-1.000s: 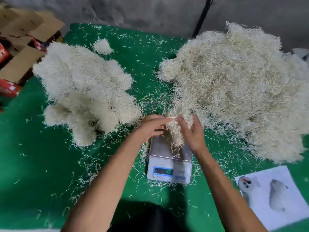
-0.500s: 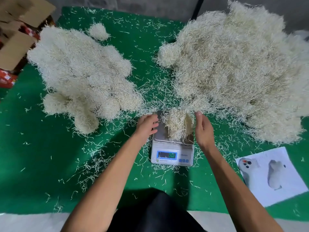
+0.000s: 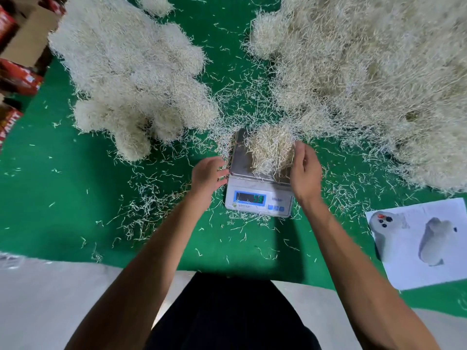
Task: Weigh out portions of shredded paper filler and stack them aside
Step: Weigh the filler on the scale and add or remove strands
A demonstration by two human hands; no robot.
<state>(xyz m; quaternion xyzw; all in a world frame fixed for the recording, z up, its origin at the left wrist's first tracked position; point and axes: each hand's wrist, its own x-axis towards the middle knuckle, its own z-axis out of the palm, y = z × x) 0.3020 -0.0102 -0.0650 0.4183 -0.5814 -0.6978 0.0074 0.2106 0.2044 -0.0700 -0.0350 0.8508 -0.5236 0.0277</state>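
Portion [image 3: 271, 150] rests on the scale [image 3: 257, 188], centre frame; my hands, left [image 3: 208, 174] and right [image 3: 304, 170], hover loosely open, empty, so the reading settles.

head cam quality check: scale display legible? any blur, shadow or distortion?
Head view: scale display glows green but its digits are smeared, not surely readable; edges blur, notably the boxes at left; the person's shadow falls on the green mat below the scale; wide-angle bending shows at the frame borders.
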